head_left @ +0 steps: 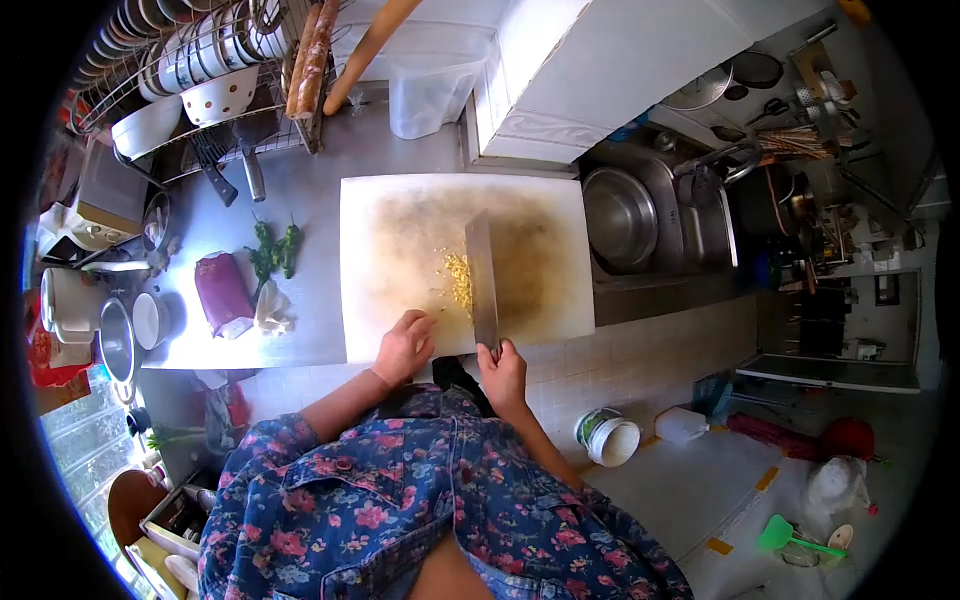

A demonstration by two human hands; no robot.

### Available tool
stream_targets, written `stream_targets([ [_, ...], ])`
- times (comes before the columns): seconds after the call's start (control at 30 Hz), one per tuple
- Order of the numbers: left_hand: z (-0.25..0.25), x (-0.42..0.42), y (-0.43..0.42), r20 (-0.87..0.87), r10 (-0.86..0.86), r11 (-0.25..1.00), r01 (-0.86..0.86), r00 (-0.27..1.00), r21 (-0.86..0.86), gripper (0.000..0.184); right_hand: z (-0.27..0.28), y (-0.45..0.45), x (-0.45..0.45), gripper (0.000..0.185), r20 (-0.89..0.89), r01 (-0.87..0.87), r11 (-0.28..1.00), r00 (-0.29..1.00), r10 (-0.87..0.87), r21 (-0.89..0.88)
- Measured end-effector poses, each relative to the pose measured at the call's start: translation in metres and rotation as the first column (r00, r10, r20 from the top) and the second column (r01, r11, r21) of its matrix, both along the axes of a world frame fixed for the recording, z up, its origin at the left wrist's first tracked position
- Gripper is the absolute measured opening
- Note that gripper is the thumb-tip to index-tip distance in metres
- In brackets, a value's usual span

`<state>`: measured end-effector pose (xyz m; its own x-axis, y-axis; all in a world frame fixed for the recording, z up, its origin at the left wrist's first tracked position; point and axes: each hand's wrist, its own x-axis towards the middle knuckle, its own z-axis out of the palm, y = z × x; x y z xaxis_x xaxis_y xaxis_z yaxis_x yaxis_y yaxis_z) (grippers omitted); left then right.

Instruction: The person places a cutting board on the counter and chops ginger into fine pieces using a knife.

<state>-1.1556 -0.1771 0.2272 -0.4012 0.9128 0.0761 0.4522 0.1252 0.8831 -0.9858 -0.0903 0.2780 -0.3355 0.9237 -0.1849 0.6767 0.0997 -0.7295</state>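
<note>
My right hand (503, 375) is wrapped round the handle of a cleaver (482, 280). Its wide blade stands nearly on edge on a white, stained cutting board (365, 260). Against the left side of the blade lies a small pile of finely chopped yellow bits (457, 280), with some scattered further left. At the near edge of the board rests my left hand (405, 345), its fingers curled in and nothing visible in them. It is to the left of the cleaver and apart from it.
Left of the board lie green peppers (288, 248), a purple packet (222, 292) and garlic-like white pieces (272, 308). A dish rack with bowls (220, 95) stands at the back left. On the right, a metal basin (620, 220) sits in the sink (688, 250). A bucket (610, 438) stands below.
</note>
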Motion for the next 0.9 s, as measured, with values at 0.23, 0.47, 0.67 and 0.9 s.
stream_targets([
  [0.23,0.001,-0.002,-0.002,-0.076,-0.114,0.992,0.110,0.991,-0.055,0.024,0.008,0.014,-0.011,0.028,0.240,-0.122,0.992,0.964,0.110,0.036],
  [0.47,-0.003,0.002,0.002,-0.141,-0.077,0.997,0.073,0.987,-0.031,0.015,0.010,0.020,-0.010,0.028,0.244,-0.187,0.982,0.951,0.190,-0.033],
  [0.67,-0.001,0.004,0.002,-0.145,-0.036,0.999,0.035,0.989,-0.011,0.011,0.015,0.020,-0.009,0.028,0.222,-0.225,0.974,0.949,0.225,-0.024],
  [0.9,0.004,0.003,0.003,-0.278,-0.119,0.991,0.131,0.953,0.024,0.021,0.018,0.020,-0.010,0.027,0.213,-0.248,0.968,0.945,0.248,-0.028],
])
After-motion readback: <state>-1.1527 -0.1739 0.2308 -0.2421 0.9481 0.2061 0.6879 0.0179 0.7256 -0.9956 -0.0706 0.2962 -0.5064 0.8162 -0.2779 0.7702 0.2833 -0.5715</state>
